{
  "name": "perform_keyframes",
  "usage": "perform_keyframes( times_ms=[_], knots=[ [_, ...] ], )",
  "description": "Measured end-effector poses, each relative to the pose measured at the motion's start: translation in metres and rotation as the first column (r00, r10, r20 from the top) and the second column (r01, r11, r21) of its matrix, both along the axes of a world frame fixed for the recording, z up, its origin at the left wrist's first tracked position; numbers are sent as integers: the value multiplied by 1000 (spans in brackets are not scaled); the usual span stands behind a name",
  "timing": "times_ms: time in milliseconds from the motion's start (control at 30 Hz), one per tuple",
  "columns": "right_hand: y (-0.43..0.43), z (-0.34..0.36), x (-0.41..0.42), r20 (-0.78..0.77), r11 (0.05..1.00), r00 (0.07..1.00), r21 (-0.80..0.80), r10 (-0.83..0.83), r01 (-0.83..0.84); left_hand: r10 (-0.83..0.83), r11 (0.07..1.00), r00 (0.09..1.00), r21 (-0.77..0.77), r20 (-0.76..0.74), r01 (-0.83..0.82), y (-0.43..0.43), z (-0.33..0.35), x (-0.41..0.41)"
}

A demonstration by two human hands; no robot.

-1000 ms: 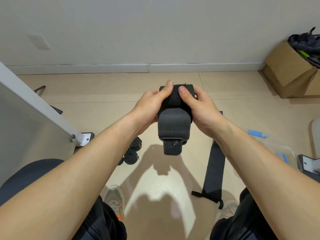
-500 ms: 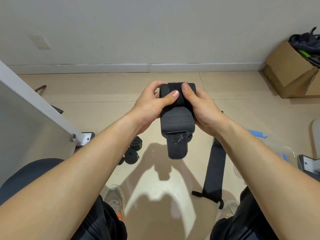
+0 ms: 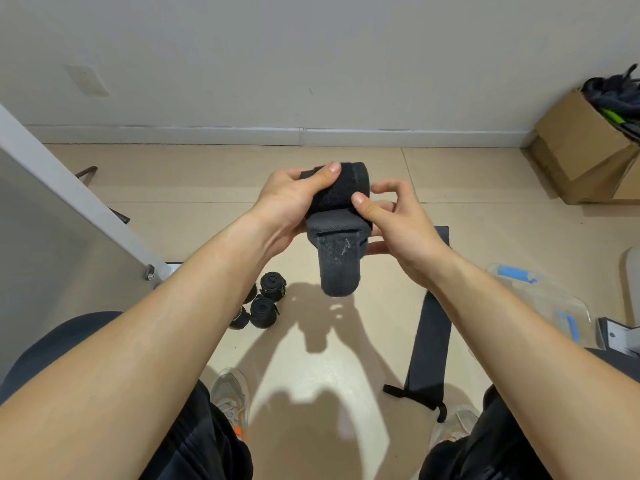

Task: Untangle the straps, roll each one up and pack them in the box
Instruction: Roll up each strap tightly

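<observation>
Room: beige tiled floor (image 3: 207, 174), pale grey wall (image 3: 311, 64) behind. Held in mid-air at frame centre: black woven strap (image 3: 341, 192), mostly rolled, loose tail hanging toward 6 o'clock. Grip: left hand (image 3: 291, 202) wrapped round the roll, thumb over top; right hand (image 3: 398, 230) with thumb pressing the roll's front, lower fingers beneath, forefinger lifted clear. On floor: several small rolled black straps (image 3: 270, 299) at 8 o'clock; flat black strap (image 3: 429, 334) at 5 o'clock; clear plastic box (image 3: 540, 299) with blue clasps at 4 o'clock; brown cardboard carton (image 3: 581, 147) at 2 o'clock.
</observation>
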State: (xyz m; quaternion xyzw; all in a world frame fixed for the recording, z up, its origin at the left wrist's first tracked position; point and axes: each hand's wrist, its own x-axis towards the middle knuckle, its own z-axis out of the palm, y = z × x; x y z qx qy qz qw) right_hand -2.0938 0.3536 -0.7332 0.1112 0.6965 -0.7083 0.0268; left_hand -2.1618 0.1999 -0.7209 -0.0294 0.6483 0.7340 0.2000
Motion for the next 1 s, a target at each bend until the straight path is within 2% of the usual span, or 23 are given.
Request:
perform_keyframes(
  times_ms=[100,267,367,433,533,633,733,867,933,1000],
  knots=[
    [-1,-1,0,29,1000,999,12,13,-13,95,995,995,12,9,-96,-6,-3,-7],
    [1,0,1,70,994,992,2,107,-107,134,991,991,21,-14,-134,-8,-6,-11],
    [4,-1,1,109,996,990,16,91,-93,178,984,983,-11,-46,-178,-6,-9,-12],
    [5,-3,-1,138,997,989,42,54,-61,208,975,971,-53,-121,-215,-5,-11,-13],
    [3,-2,-1,177,996,983,62,48,-60,180,961,931,-143,-318,-235,-1,-12,-11],
    [4,2,0,177,996,984,78,29,-43,130,963,911,-170,-392,-211,1,-14,-10],
    [6,5,2,139,997,990,75,13,-23,141,964,918,-160,-370,-213,2,-17,-11],
    [10,10,3,86,996,994,52,68,-72,218,970,944,-54,-248,-238,1,-15,-12],
    [11,9,4,-29,973,994,211,102,-93,233,972,960,0,-158,-236,0,-12,-12],
    [11,8,7,-130,907,978,411,163,-96,228,974,969,25,-95,-227,-2,-10,-11]
  ],
)
